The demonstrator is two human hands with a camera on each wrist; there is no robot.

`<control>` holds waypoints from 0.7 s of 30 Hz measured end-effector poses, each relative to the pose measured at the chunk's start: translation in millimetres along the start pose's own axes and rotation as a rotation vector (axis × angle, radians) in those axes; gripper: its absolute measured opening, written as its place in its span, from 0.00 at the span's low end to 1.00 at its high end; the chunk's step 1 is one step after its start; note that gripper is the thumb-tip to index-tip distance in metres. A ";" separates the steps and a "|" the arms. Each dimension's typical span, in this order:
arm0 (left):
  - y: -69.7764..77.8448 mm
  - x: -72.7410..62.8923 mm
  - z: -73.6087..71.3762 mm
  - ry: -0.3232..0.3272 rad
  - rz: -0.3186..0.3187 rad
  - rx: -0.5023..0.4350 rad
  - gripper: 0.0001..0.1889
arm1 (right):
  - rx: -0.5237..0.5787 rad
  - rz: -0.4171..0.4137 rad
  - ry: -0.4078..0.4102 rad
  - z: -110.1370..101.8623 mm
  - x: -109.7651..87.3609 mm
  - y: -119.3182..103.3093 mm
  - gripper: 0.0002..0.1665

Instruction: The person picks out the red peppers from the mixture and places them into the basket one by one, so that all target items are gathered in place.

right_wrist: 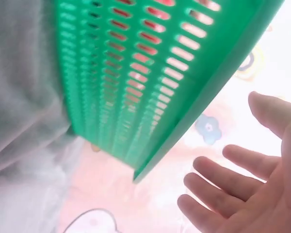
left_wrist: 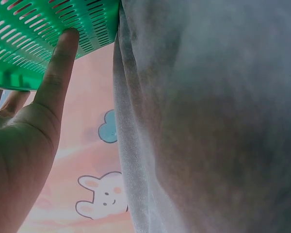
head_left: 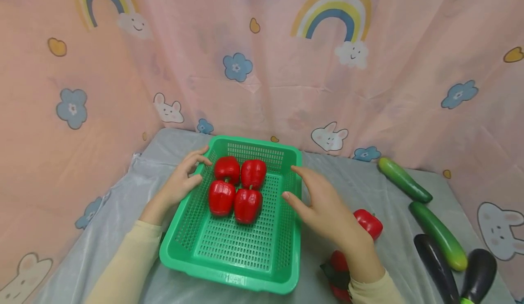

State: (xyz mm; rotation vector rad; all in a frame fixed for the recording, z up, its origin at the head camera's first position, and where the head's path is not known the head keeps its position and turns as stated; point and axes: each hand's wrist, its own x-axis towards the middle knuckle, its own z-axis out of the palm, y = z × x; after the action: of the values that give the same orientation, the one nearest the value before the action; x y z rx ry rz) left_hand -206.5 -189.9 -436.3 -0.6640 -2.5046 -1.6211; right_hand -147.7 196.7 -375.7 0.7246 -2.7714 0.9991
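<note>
As four red peppers (head_left: 244, 199) sit towards the far-left corner of the green basket (head_left: 233, 247), even steadying suits best, left hand (head_left: 180, 182) apparently touching the left edge, right hand (head_left: 323, 204) near the right, fingers apart from thumb on both.

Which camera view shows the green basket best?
The head view: it shows the green basket almost whole, from above, with four red peppers inside. The left wrist view catches only part of its slotted outside, at the upper left; the right wrist view shows one slotted side, with red visible through the slots.
</note>
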 end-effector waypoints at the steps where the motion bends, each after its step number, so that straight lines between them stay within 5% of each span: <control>1: 0.1 -0.1 0.4 0.000 0.003 0.001 0.20 | -0.005 0.003 0.010 -0.7 -2.1 2.2 0.42; 21: 2.1 -0.3 0.0 -0.010 0.010 0.008 0.19 | -0.011 0.155 0.070 -33.4 -40.7 15.7 0.43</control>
State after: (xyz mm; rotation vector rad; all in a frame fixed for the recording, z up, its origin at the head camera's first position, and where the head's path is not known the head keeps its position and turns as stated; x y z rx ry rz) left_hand -205.4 -189.3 -434.6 -0.6836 -2.5091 -1.6077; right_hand -121.2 244.4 -369.0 0.4692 -2.8051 1.0132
